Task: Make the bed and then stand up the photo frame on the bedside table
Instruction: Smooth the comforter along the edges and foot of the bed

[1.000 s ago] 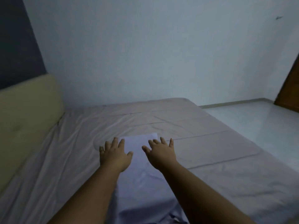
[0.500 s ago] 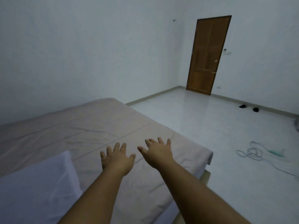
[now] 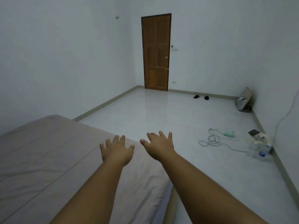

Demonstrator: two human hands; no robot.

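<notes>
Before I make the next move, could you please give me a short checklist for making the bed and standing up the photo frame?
1. Hands free: ok. The left hand and right hand are open with spread fingers and hold nothing.
2. Sheet smooth: not ok. The sheet shows creases near the foot of the bed.
3. Pillow in place: cannot tell. No pillow is in view.
4. Photo frame and bedside table located: cannot tell. Neither is in view.
5. Floor beside the bed free of trip hazards: not ok. A cable lies in loose loops on the floor to the right.
</notes>
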